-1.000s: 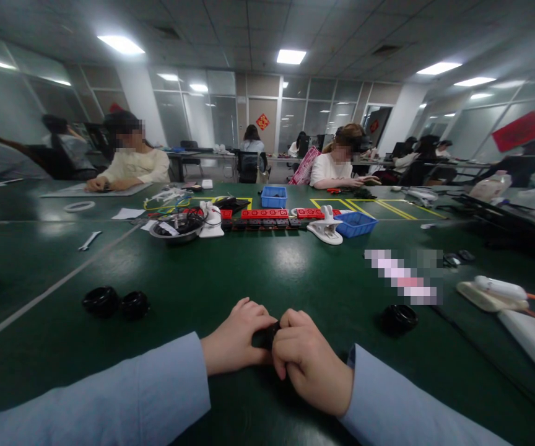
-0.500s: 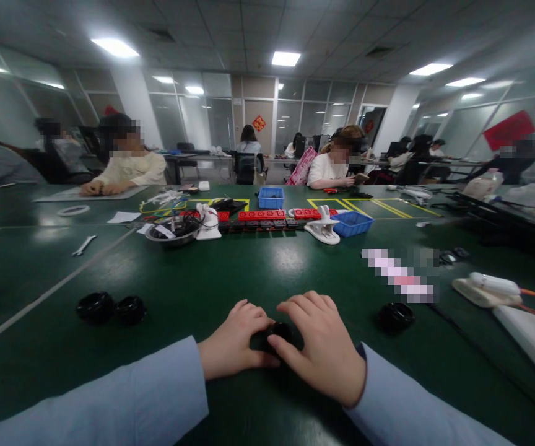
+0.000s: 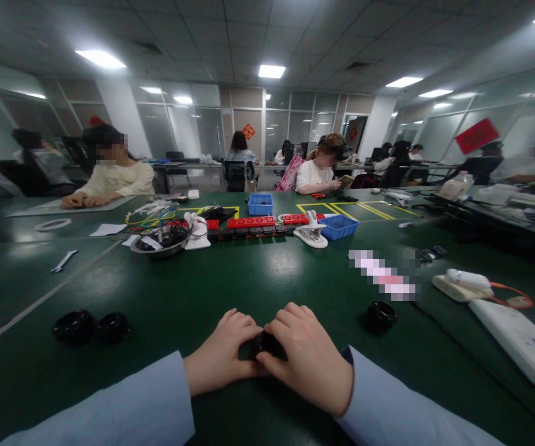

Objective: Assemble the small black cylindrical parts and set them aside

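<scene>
**On a green bench (image 3: 230,282), a left hand (image 3: 221,347) and a right hand (image 3: 309,353) meet around a small black piece (image 3: 271,344).**

The bench fills most of the lower view. At its far edge, one co-worker (image 3: 121,178) sits left of centre with forearms on the surface, and another (image 3: 311,176) sits right of centre. Midway between that edge and the two hands runs a row of red blocks (image 3: 251,222), with a metal bowl (image 3: 168,251) of cables near its left end. Toward the right edge lies a white flat device (image 3: 513,344).

The hands, in pale blue sleeves, are at the middle of the bench's near side. The piece lies between them, touching both, so neither is nearer: right of the left fingers, and left of the right palm, partly beneath it. The left thumb and fingers curve in a C and grip its left side; the right thumb and fingers close on it from near and far. How firmly they press, and how its long axis runs, cannot be told.

Two black rings (image 3: 75,326) (image 3: 113,326) rest toward the left edge, a third black ring (image 3: 381,316) toward the right.
</scene>
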`<state>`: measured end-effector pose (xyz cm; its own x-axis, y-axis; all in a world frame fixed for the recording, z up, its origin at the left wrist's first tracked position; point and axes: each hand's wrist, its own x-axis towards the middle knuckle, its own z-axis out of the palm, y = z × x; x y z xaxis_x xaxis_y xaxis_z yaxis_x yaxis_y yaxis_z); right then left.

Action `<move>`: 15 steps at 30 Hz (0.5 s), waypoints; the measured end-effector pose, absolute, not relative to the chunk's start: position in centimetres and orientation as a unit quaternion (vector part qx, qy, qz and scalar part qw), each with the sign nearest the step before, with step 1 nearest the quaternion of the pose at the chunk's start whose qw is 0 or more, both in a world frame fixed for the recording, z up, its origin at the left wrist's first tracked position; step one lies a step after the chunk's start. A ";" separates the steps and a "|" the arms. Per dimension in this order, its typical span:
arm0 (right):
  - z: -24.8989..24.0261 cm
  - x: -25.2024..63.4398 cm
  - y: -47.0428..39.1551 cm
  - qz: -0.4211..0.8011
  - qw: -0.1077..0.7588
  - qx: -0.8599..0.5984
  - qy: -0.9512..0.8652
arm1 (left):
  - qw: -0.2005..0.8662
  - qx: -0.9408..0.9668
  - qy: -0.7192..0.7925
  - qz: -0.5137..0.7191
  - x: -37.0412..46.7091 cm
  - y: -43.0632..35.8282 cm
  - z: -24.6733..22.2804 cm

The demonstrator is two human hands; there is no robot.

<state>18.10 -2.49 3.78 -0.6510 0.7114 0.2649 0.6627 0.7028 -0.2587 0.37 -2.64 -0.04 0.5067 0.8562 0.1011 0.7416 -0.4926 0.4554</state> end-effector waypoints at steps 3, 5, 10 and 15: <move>4.0 18.3 -2.5 0.090 0.176 -0.362 -0.911 | 0.169 0.851 0.471 0.158 0.4 -2.6 -0.2; 4.2 18.3 -2.4 0.105 0.174 -0.350 -0.914 | 0.167 0.851 0.471 0.159 0.4 -2.5 -0.2; 4.2 18.3 -2.2 0.131 0.171 -0.321 -0.922 | 0.176 0.852 0.466 0.163 0.3 -2.6 -0.3; 3.4 18.2 -1.9 0.153 0.192 -0.297 -0.923 | 0.185 0.851 0.462 0.164 0.1 -2.6 -0.4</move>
<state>18.19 -1.92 3.42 -0.7504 0.6062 0.2634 0.4886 0.7771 -0.3967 0.13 -2.56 -0.37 0.5188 0.8481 0.1080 0.7265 -0.5039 0.4673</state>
